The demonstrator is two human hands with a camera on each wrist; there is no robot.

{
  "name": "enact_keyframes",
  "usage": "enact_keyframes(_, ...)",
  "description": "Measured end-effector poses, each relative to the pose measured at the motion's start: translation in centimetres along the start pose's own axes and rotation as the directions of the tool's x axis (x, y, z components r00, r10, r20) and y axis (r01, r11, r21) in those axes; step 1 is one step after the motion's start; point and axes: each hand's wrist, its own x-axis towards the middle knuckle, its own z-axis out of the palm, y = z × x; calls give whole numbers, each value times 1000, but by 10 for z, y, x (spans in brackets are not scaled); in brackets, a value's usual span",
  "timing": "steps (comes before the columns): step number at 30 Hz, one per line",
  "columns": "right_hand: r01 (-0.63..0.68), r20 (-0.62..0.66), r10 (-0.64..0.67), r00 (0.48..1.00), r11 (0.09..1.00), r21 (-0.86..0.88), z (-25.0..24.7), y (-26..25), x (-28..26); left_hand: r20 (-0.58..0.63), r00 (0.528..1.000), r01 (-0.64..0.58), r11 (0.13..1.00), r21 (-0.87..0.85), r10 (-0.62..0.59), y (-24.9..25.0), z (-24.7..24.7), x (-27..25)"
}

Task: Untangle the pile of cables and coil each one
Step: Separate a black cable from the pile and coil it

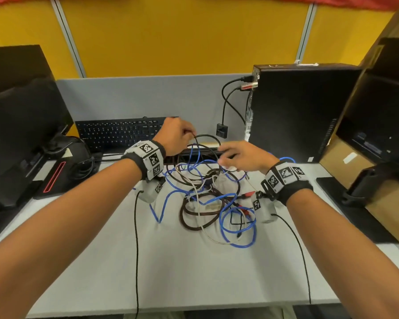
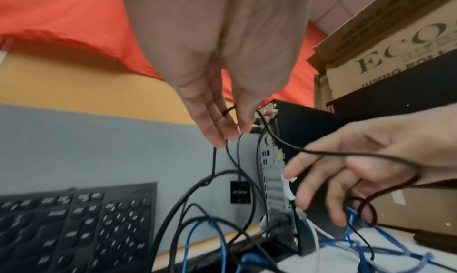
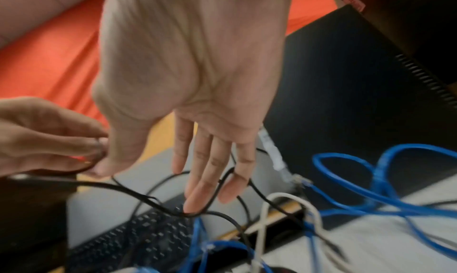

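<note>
A tangled pile of cables (image 1: pixel 212 199) lies mid-desk: a blue cable (image 1: pixel 237 226), a thick brown cable (image 1: pixel 194 217), a white cable (image 1: pixel 207 236) and a thin black cable (image 1: pixel 207 136). My left hand (image 1: pixel 190 134) is raised over the pile's far edge and pinches the black cable (image 2: pixel 346 154) between thumb and fingers (image 2: pixel 217 132). A loop of that cable arcs to my right hand (image 1: pixel 224 157). The right hand's fingers (image 3: pixel 197 195) are straight, and the black cable (image 3: pixel 222 181) threads between them and drapes over them.
A black keyboard (image 1: pixel 118 134) leans at the back left against the grey partition (image 1: pixel 136 97). A black computer tower (image 1: pixel 293 111) stands back right, with plugged cables and a small black adapter (image 1: pixel 221 131) hanging. A monitor (image 1: pixel 21 134) stands left, a cardboard box (image 1: pixel 346 162) right.
</note>
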Motion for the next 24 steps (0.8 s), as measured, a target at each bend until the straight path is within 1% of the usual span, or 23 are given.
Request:
enact_keyframes(2, 68, 37, -70, 997, 996, 52, -7, -30, 2, -46, 998, -48, 999, -15, 47, 12, -10, 11)
enact_keyframes(3, 82, 61, -85, 994, 996, 47, -10, -42, 4, -63, 996, -66, 998, -8, 65, 17, -14, 15)
enact_keyframes(4, 90, 86, -91, 992, 996, 5, -15, -52, 6, -81, 994, -76, 997, 1, 76, 21, -20, 20)
enact_keyframes(6, 111, 111, -97, 989, 985, -134, -22, -69, 9, -123, 990, -63, 998, -6, 61, 25, -32, 29)
enact_keyframes(7, 104, 85, -90, 992, 979, -174, -24, -74, 10, -143, 989, -50, 999, -13, 48, 26, -38, 33)
enact_keyframes(8, 86, 24, -84, 996, 983, -161, -25, -78, 11, -159, 986, -41, 999, -13, 39, 26, -44, 36)
enact_keyframes(9, 77, -60, -83, 995, 992, -101, -26, -82, 10, -173, 984, -41, 999, -3, 40, 26, -51, 39)
enact_keyframes(10, 81, -138, -80, 987, 997, 2, -27, -86, 9, -184, 982, -48, 999, 13, 49, 26, -56, 41)
enact_keyframes(11, 103, -186, -78, 980, 986, 130, -29, -90, 8, -191, 980, -57, 998, 36, 63, 26, -61, 43)
enact_keyframes(12, 137, -198, -88, 976, 958, 250, -30, -93, 6, -187, 979, -65, 996, 60, 75, 27, -66, 46)
enact_keyframes(13, 177, -196, -116, 974, 928, 329, -33, -95, 5, -179, 981, -64, 995, 78, 78, 27, -70, 48)
enact_keyframes(14, 216, -206, -152, 967, 916, 337, -34, -96, 3, -172, 983, -54, 995, 81, 67, 26, -75, 50)
enact_keyframes(16, 252, -257, -189, 948, 937, 243, -38, -91, 2, -166, 986, 6, 998, 59, 4, 18, -86, 53)
enact_keyframes(18, 224, -270, -182, 945, 965, 134, -41, -77, 2, -161, 983, 101, 993, 64, -90, 3, -97, 52)
enact_keyframes(20, 129, -212, -126, 969, 992, 0, -41, -60, 1, -168, 962, 227, 972, 57, -215, -19, -108, 47)
enact_keyframes(22, 0, -182, -19, 983, 995, -104, -36, -44, 0, -193, 921, 352, 935, 35, -340, -41, -117, 36)
enact_keyframes(24, -70, -197, 50, 979, 993, -94, -30, -30, 1, -176, 888, 440, 897, 53, -425, -58, -121, 24)
